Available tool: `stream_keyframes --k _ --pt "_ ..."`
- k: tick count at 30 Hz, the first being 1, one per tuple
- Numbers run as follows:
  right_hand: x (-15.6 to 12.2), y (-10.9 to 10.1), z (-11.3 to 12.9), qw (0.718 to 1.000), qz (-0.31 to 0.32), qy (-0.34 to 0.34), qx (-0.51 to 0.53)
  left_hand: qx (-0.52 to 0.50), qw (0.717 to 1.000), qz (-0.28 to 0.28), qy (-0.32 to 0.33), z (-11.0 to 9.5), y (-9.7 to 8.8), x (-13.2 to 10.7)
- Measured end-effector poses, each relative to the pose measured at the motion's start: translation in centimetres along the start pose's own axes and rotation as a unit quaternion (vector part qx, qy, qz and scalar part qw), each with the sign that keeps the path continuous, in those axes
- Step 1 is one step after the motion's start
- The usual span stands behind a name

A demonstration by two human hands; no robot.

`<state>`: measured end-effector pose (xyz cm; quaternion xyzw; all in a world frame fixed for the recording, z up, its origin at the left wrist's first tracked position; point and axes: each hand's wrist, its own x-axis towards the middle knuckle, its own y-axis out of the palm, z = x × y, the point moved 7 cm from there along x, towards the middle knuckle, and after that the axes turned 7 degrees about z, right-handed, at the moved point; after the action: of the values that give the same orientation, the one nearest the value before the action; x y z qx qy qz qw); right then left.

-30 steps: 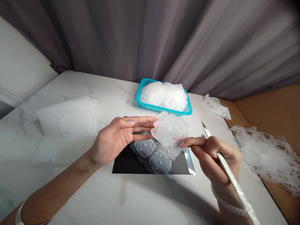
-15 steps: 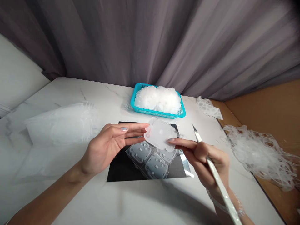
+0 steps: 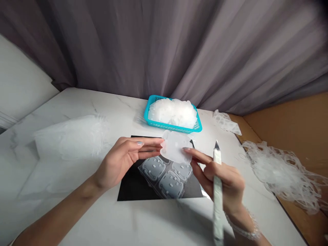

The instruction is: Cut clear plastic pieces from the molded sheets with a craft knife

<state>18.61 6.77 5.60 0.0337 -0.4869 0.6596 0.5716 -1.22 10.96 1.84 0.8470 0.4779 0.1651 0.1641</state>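
A thin, frosted translucent sheet [image 3: 174,147] with a wavy outline is held up between my hands. My left hand [image 3: 118,159] has its fingers stretched out, the tips at the sheet's left edge and the thumb lifted off it. The fingers of my right hand [image 3: 222,181] grip the sheet's right side, index finger on its face. Tucked in the same hand is a craft knife [image 3: 217,194] with a pale handle, its blade pointing up and away from the sheet. Below lies a clear molded sheet [image 3: 170,184] of joined panels on a black mat [image 3: 130,186].
A turquoise basket [image 3: 173,127] heaped with frosted pieces [image 3: 174,111] stands behind the mat. A stack of translucent sheets [image 3: 71,136] lies at left. Cut-out scrap webbing [image 3: 282,174] is piled at right, with more scrap [image 3: 227,122] behind it. A grey curtain [image 3: 128,48] hangs at the back.
The craft knife has swung from a slant to nearly upright in my right hand. The sheet and both hands have shifted slightly, and the whole view has moved a little.
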Motion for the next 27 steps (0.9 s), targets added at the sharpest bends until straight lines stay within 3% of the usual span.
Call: stream_keyframes --k 3,7,12,16,19,22,25,27 --pt "0.9 1.1 -1.6 0.999 -0.012 0.008 -0.052 0.015 0.998 -0.021 -0.061 1.7 -1.3 0.6" --pt "5.0 3.3 -7.0 0.994 -0.011 0.105 -0.003 0.045 0.99 -0.096 -0.094 2.8 -4.6 1.3" --pt "13.2 5.6 -13.6 0.984 -0.048 0.173 -0.002 0.087 0.986 -0.128 -0.065 1.2 -6.8 1.2" --pt "16.1 5.5 -16.7 0.972 -0.086 0.216 -0.04 0.119 0.984 -0.124 -0.048 -0.4 -6.7 0.7" --pt "15.0 4.4 -16.6 0.968 -0.098 0.225 -0.045 0.16 0.979 -0.12 -0.041 -1.1 -6.4 0.5" --pt "11.8 3.0 -15.2 0.969 -0.092 0.229 -0.017 0.225 0.967 -0.112 -0.043 -0.8 -6.1 0.9" --pt "7.7 1.5 -13.4 0.968 -0.068 0.238 0.041 0.319 0.943 -0.088 -0.049 1.1 -4.7 1.3" --pt "4.7 0.9 -12.4 0.964 -0.035 0.25 0.081 0.387 0.919 -0.052 -0.046 3.2 -2.7 1.1"
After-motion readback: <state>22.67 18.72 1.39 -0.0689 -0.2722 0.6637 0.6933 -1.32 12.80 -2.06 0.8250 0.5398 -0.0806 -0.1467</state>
